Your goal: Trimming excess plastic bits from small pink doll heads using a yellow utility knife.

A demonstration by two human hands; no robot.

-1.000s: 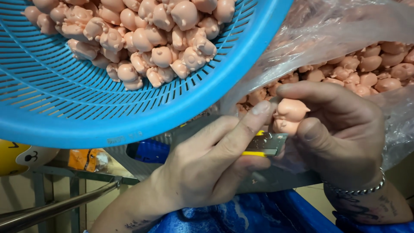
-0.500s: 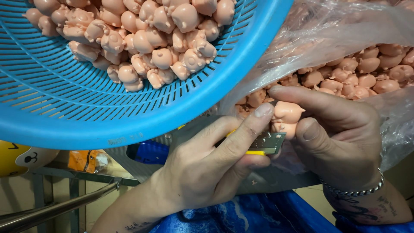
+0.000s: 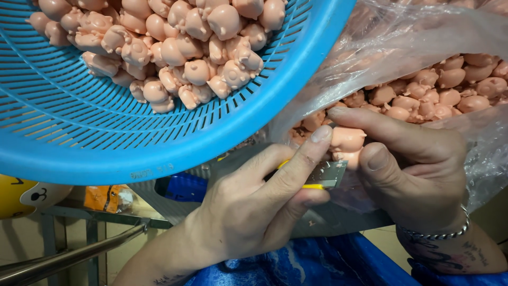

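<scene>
My left hand [image 3: 254, 204] grips a yellow-handled utility knife [image 3: 324, 176], forefinger stretched along its top, the grey blade pointing right. My right hand [image 3: 410, 172] pinches a small pink pig-shaped figure [image 3: 346, 142] between forefinger and thumb, right at the blade's tip. The blade touches the underside of the figure. A metal bracelet circles my right wrist.
A blue perforated plastic basket [image 3: 106, 127] holding several pink pig figures [image 3: 180, 47] fills the upper left. A clear plastic bag [image 3: 402, 47] with many more figures lies at the upper right. Blue cloth [image 3: 317, 262] sits below; a metal rail [image 3: 69, 257] and a yellow toy [image 3: 21, 196] are lower left.
The view has shifted slightly; the pig figure has turned a little in my right fingers while the blade stays against it. Both hands keep their grips.
</scene>
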